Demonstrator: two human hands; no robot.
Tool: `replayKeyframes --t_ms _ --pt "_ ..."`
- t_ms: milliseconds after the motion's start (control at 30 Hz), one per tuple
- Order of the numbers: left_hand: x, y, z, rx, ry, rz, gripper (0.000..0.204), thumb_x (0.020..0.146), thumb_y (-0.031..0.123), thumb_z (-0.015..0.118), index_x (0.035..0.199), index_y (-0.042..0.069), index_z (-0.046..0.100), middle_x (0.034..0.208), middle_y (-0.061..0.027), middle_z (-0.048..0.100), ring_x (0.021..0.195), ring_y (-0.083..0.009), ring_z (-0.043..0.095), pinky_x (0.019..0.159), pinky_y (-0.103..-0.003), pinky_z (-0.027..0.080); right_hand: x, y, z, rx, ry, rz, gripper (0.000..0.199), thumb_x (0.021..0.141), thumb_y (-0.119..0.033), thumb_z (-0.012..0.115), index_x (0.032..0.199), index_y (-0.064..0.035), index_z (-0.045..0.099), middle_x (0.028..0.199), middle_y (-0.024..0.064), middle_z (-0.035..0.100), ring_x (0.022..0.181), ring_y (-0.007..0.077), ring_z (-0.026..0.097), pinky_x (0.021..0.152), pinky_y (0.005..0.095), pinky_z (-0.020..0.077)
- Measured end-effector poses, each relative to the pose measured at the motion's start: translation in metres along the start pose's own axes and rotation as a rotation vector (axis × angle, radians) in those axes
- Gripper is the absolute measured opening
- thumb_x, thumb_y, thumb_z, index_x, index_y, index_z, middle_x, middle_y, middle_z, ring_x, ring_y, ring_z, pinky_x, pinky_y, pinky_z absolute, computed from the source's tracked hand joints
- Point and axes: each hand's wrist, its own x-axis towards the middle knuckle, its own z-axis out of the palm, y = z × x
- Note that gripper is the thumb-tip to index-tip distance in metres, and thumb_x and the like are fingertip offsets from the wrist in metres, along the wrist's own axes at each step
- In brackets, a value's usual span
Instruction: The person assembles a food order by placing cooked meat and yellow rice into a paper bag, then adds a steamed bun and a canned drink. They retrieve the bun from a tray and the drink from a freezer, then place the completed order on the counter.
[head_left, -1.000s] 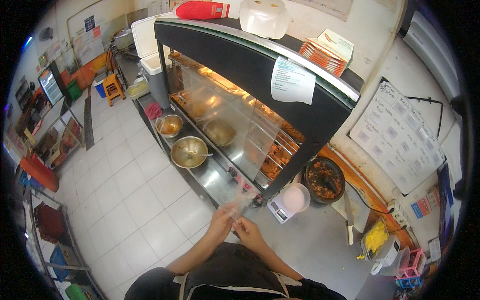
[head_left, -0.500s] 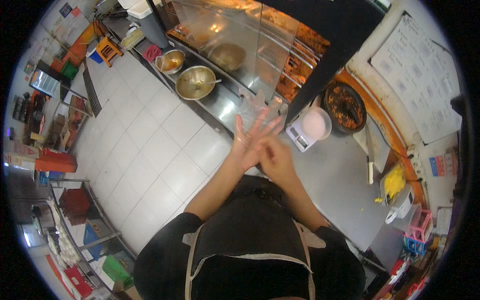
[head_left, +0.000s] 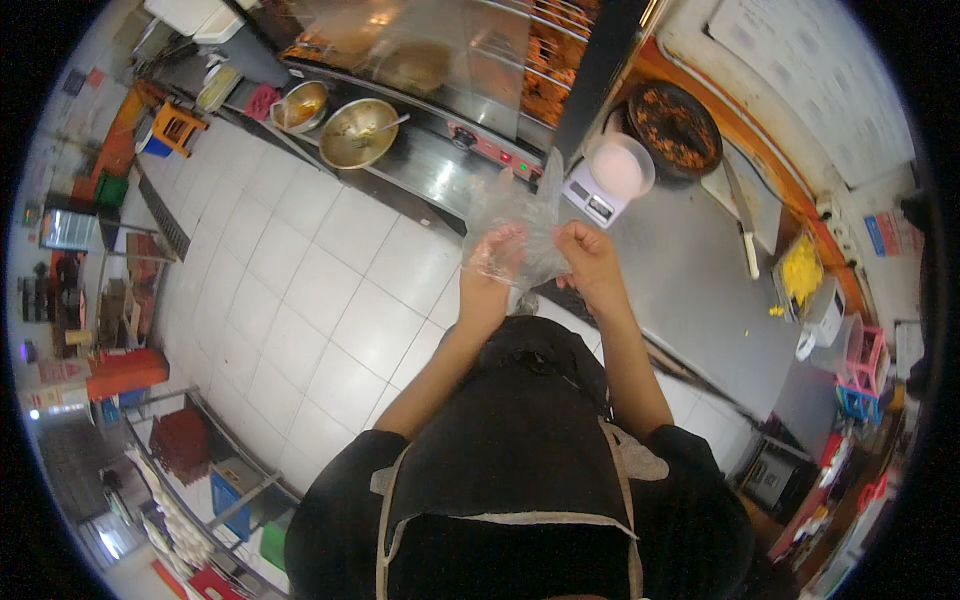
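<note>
Thin clear plastic, which looks like a disposable glove (head_left: 535, 215), is stretched between my two hands in front of the apron. My left hand (head_left: 487, 275) is partly covered by the film, its fingers bent and blurred through it, closed on the plastic. With thumb and fingers pinched, my right hand (head_left: 592, 262) grips the glove's right side. Just beyond the right hand, a white kitchen scale (head_left: 598, 203) carries a round tub of pale pink contents (head_left: 618, 170).
A dark stone mortar (head_left: 675, 130) with red-brown paste and a knife (head_left: 745, 225) lie on the steel counter (head_left: 690, 290). Metal bowls (head_left: 357, 135) stand along the ledge before a lit glass cabinet (head_left: 430, 50). Yellow food (head_left: 800, 270) sits in a container at right.
My left hand, spread wide before, now has bent fingers under the plastic. The right hand has moved off the left palm, rightward, and pulls the plastic out. The view has shifted slightly.
</note>
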Motion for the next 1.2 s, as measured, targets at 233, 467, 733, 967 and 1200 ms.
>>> replayKeyframes --t_ms 233,467,733,967,1200 --pt "-0.015 -0.026 0.041 0.401 -0.038 0.317 0.052 0.087 0.008 0.069 0.135 0.006 0.053 0.137 -0.0096 0.053 0.123 -0.0248 0.054 0.102 -0.040 0.045 -0.060 0.011 0.002 -0.318 0.503 -0.519 0.026 0.088 -0.023 0.074 0.097 -0.0038 0.058 0.088 0.0056 0.058 0.077 0.0153 0.057 0.063 0.0306 0.0480" --pt "-0.036 -0.030 0.122 -0.619 -0.260 -0.664 0.055 0.106 0.048 0.039 0.149 0.013 0.037 0.151 -0.0109 0.042 0.137 -0.0225 0.041 0.117 -0.039 0.030 -0.120 0.034 -0.038 -1.019 0.535 -0.523 0.021 0.081 -0.012 0.072 0.096 -0.0041 0.058 0.090 0.0131 0.055 0.084 0.0336 0.055 0.073 0.0434 0.0455" --pt "-0.056 -0.071 0.224 -0.428 -0.568 -0.778 0.054 0.104 0.040 0.049 0.144 0.005 0.043 0.147 -0.0132 0.048 0.132 -0.0244 0.050 0.108 -0.041 0.044 -0.174 0.061 -0.154 -0.598 0.304 -0.440 0.009 0.086 -0.006 0.063 0.092 0.0002 0.061 0.088 0.0155 0.062 0.081 0.0348 0.058 0.074 0.0408 0.0470" --pt "-0.077 -0.126 0.368 -0.357 -1.113 -0.964 0.068 0.100 0.060 0.040 0.146 0.010 0.043 0.148 -0.0132 0.046 0.132 -0.0272 0.049 0.110 -0.047 0.041 -0.239 0.086 -0.275 -0.279 0.387 -0.267 0.024 0.100 -0.022 0.056 0.093 0.0002 0.062 0.074 0.0075 0.058 0.071 0.0121 0.050 0.066 0.0318 0.0444" --pt "-0.119 -0.164 0.502 -0.320 -1.022 -1.040 0.083 0.092 0.079 0.031 0.154 0.024 0.032 0.157 -0.0127 0.031 0.135 -0.0364 0.042 0.108 -0.055 0.039 -0.307 0.086 -0.381 -0.126 0.400 -0.303 0.033 0.104 -0.027 0.053 0.084 -0.0012 0.055 0.069 -0.0009 0.048 0.066 0.0096 0.042 0.059 0.0289 0.0361"
